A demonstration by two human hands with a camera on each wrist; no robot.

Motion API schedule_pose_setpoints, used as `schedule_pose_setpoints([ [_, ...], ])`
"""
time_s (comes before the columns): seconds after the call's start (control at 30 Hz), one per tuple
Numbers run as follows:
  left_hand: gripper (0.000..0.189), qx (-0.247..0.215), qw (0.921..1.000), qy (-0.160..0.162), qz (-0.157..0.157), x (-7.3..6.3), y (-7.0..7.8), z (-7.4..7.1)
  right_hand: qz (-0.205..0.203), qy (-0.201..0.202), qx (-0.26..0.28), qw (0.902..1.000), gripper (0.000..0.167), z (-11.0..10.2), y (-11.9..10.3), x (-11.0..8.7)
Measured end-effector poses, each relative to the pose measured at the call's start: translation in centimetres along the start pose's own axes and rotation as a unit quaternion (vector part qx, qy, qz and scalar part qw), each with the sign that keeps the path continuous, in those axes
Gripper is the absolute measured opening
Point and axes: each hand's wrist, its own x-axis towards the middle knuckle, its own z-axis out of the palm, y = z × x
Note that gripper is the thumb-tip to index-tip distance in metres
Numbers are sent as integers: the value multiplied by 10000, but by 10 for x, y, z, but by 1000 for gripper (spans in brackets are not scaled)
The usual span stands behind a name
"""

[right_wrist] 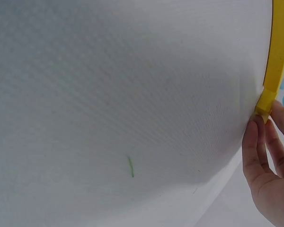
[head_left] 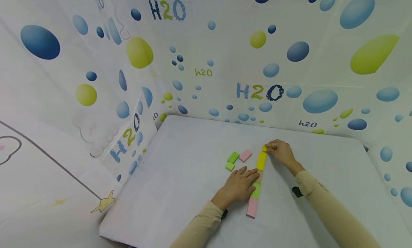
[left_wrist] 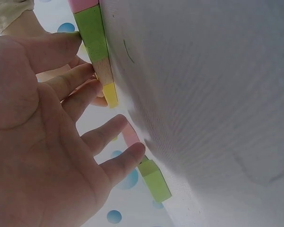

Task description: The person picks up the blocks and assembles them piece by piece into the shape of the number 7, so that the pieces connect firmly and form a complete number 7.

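Observation:
A row of blocks runs away from the person: a pink block [head_left: 252,208], a green block [head_left: 255,191], a plain wood block [head_left: 260,176] and a long yellow block [head_left: 261,161]. My left hand [head_left: 239,185] lies along its left side with fingers spread. Its thumb touches the green block and fingertips meet the wood one, as the left wrist view shows. At the far end, a small yellow block [right_wrist: 265,102] is pinched between the thumb and fingers of my right hand [head_left: 280,151]. It stands right at the end of the long yellow block.
Left of the row lie a green block [head_left: 233,157], a smaller light green block [head_left: 230,166] and a pink block [head_left: 245,155]. All rest on a white-covered table [head_left: 180,176]. A patterned cloth wall [head_left: 225,44] rises behind the table's far edge.

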Motion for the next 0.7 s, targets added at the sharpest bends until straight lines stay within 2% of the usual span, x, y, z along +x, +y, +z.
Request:
schedule_pose_setpoints([
  [0.7,52,-23,10000,-12,60,-1,-2,1,-133,-27,23,9999,22,4,-4,3],
])
